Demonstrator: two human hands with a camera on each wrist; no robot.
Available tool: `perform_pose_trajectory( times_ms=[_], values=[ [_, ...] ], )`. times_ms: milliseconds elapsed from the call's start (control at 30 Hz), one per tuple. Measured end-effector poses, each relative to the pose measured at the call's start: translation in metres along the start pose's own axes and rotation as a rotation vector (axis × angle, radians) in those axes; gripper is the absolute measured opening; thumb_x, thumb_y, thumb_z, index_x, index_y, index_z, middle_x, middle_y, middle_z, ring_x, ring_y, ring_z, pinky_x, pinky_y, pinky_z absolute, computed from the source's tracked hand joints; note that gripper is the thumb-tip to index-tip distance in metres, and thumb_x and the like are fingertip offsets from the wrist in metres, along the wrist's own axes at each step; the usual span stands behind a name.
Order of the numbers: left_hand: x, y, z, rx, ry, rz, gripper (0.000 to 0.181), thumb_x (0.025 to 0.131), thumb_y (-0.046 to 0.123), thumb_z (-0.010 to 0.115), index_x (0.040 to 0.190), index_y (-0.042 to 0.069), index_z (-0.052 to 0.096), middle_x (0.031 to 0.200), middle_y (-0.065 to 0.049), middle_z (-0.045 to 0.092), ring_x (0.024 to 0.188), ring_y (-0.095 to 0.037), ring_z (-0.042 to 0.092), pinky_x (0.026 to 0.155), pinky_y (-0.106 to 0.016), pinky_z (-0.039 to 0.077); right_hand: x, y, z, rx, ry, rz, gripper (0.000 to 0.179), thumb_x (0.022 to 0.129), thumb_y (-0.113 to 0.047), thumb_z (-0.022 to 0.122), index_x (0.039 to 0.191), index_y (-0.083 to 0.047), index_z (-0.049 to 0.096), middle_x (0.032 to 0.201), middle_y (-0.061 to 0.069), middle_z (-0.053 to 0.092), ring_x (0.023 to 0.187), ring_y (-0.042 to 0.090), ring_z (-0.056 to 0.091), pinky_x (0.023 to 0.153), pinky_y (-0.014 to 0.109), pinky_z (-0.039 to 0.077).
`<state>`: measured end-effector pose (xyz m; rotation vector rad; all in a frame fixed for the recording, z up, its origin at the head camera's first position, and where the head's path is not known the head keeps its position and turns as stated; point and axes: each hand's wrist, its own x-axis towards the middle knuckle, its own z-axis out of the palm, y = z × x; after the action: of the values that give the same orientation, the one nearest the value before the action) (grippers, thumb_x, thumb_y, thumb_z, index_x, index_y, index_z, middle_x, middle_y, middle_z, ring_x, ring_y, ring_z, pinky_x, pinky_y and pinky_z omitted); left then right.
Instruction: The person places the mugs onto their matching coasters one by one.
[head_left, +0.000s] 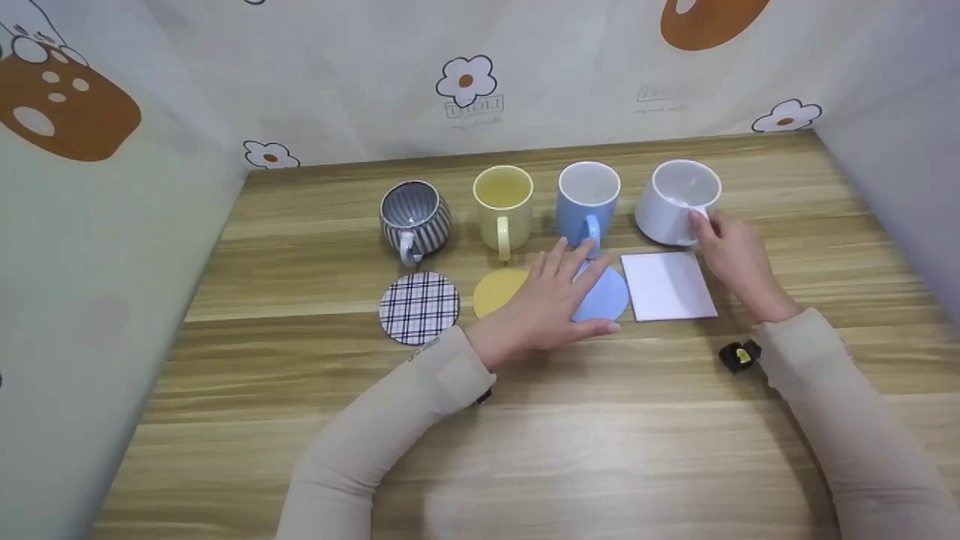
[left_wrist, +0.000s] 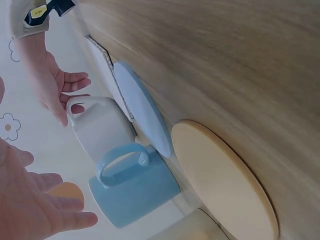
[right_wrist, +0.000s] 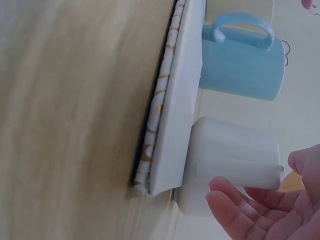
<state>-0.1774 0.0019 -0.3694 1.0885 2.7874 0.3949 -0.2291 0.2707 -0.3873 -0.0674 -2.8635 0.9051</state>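
Note:
My right hand (head_left: 735, 251) holds the handle of a white mug (head_left: 667, 210), with the thumb at the handle's top and fingers behind it. The mug stands tilted slightly just behind a white square coaster (head_left: 667, 285). Fingers spread, my left hand (head_left: 547, 300) hovers over the round blue coaster (head_left: 611, 296) and partly hides the yellow coaster (head_left: 495, 291). Its fingertips overlap the handle of the blue mug (head_left: 581, 206) in the head view; in the left wrist view the hand (left_wrist: 35, 200) is apart from the blue mug (left_wrist: 135, 185).
A yellow mug (head_left: 491, 217) and a striped grey mug (head_left: 427, 221) stand left of the blue one, in one row. A round plaid coaster (head_left: 418, 307) lies in front of the striped mug. Behind the wooden table (head_left: 525, 465) hangs a patterned cloth (head_left: 360, 82).

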Motion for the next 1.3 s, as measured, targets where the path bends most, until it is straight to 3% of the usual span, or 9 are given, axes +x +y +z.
perform_pose_trajectory(
  times_ms=[367,767,1300],
  values=[
    [0.019,0.013,0.002,0.046,-0.06,0.031,0.084,0.084,0.066,0.04,0.149,0.023,0.007,0.154,-0.008,0.003,0.139,-0.038,0.004,0.11,-0.053,0.013,0.001,0.001,0.002,-0.022,0.002,0.0,0.051,0.097,-0.042,0.032,0.085,0.004,0.052,0.076,0.022,0.053,0.071,0.035,0.047,0.058,0.037,0.033],
    [0.034,0.025,0.018,0.102,-0.106,0.063,0.085,0.084,0.069,0.036,0.148,0.024,0.005,0.154,-0.01,0.005,0.138,-0.039,0.005,0.109,-0.053,0.015,0.004,-0.001,0.001,-0.036,-0.052,0.026,0.048,0.097,-0.041,0.033,0.083,0.001,0.051,0.068,0.014,0.05,0.063,0.027,0.047,0.051,0.031,0.033],
    [0.048,0.018,0.033,0.091,-0.262,0.041,0.082,0.086,0.064,0.041,0.148,0.025,0.006,0.154,-0.008,0.003,0.139,-0.038,0.005,0.109,-0.053,0.014,0.005,0.0,0.005,-0.001,-0.017,0.026,0.046,0.096,-0.04,0.035,0.083,0.0,0.052,0.061,0.009,0.052,0.053,0.019,0.048,0.048,0.029,0.036]
  ],
)
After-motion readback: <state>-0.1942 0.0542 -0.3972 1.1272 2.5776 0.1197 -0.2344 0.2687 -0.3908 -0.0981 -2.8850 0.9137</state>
